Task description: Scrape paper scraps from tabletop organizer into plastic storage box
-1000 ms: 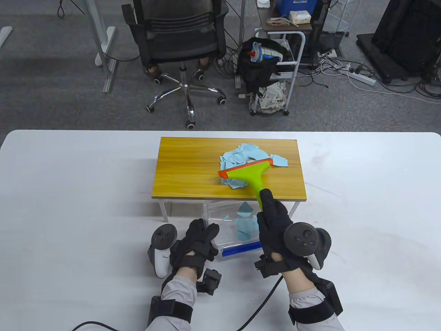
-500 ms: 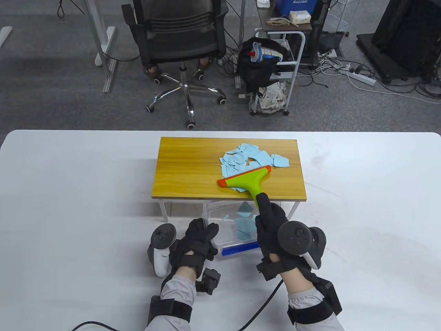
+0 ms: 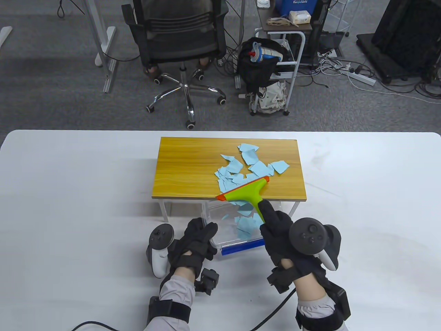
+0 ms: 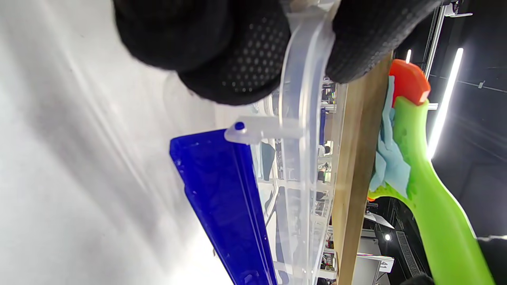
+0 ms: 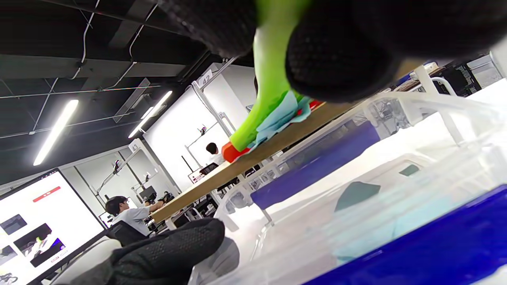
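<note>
— Green plastic squeegee with an orange blade [image 3: 245, 193]: who has it?

— The right hand [image 3: 280, 238] grips its handle, fingers wrapped tight around it, index finger lying along the shaft. The blade sits at the near edge of the wooden-topped tabletop organizer [image 3: 189, 169], tilted, its left end right at the rim.

— And the light blue paper scraps [image 3: 246, 165]?

— Most lie loose on the wooden top behind the blade, on the right half. Some are bunched against the blade at the edge; the right wrist view shows a scrap [image 5: 279, 114] pressed under the green head. More pieces lie inside the clear plastic storage box [image 3: 220, 224], which stands on the white table [image 3: 69, 207] below the organizer's near edge, partly under it.

— The left hand [image 3: 196, 241]?

— It holds the box's left near corner. In the left wrist view the gloved fingers [image 4: 237, 51] pinch the clear rim [image 4: 301, 79], thumb on one side, the others opposite.

— That blue strip?

— A dark blue clip handle [image 3: 241, 247] along the box's near side, between the two hands.
</note>
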`<state>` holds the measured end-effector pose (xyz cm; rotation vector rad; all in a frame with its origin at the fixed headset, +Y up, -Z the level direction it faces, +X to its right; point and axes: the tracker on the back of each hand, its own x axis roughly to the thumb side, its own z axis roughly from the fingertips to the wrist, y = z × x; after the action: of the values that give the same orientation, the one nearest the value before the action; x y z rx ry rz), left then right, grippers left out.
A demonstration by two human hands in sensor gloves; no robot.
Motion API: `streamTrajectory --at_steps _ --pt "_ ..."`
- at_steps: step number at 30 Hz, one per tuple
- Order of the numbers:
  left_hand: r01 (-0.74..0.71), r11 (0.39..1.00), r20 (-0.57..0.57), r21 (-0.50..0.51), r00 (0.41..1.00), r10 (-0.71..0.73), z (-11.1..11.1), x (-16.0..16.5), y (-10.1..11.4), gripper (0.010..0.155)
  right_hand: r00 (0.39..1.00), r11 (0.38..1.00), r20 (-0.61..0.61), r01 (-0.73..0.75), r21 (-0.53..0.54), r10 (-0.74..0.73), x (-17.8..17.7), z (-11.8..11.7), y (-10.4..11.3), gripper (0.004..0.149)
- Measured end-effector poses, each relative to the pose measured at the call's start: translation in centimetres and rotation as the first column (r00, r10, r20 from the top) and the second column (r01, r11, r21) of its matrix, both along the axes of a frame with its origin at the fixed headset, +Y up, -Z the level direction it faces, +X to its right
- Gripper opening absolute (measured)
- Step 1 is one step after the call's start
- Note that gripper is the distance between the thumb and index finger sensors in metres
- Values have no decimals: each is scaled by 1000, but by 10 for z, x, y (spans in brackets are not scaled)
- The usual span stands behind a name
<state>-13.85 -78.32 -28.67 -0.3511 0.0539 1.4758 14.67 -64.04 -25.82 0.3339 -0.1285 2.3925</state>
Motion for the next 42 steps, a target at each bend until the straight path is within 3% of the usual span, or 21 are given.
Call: streamTrajectory --at_steps 3,9,14,18,23,42 --pt "-2 1000 0 1 1000 2 0 0 0 66 1000 1000 -4 6 25 -5 5 0 3 54" --pt "-2 1000 3 6 1000 2 0 -1 0 66 974 969 106 181 167 -200 30 -3 2 53" --pt "-5 1000 6 6 1000 5 0 -1 -1 66 942 974 287 121 194 -174 59 -17 -17 54" --pt "-3 1000 9 5 1000 3 0 -1 -1 66 933 983 342 56 174 -114 67 -23 -28 54" --pt "-9 1000 4 3 1000 9 0 -1 -2 66 945 991 320 23 129 -64 63 -27 -33 54" --pt "-35 999 -22 1 999 35 1 -6 -1 66 979 997 204 24 -67 -10 58 0 13 54"
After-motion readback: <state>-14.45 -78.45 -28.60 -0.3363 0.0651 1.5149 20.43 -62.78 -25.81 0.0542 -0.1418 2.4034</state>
